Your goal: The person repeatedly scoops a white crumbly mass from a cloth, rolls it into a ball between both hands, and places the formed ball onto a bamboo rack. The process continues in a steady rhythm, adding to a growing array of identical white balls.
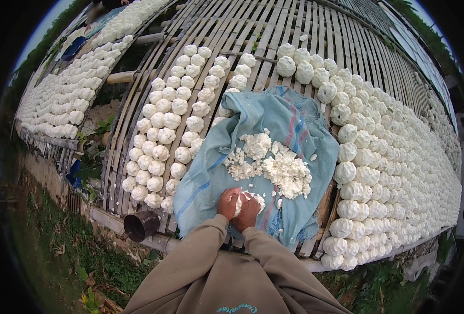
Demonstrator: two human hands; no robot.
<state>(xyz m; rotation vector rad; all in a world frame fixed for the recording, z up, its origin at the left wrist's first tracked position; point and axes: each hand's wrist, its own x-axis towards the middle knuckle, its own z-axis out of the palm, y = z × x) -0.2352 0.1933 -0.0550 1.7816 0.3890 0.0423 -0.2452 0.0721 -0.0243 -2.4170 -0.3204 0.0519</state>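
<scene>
My left hand [227, 203] and my right hand [247, 212] are close together, both closed around a lump of white crumbly mash [238, 205]. They are over the near part of a blue-green woven cloth [200, 183] with blue and pink stripes. More of the white mash [287, 172] lies in a loose, broken heap on the cloth, just beyond my hands. Small crumbs are scattered about it. Parts of the lump are hidden by my fingers.
Rows of white hand-shaped balls [161, 133] stand on the bamboo slat rack [221, 36] at left, with many more balls [378, 172] at right. A dark cylindrical container [141, 225] sits at the near left edge. Beyond a gap is another ball-covered rack, with a person [95, 11] behind it.
</scene>
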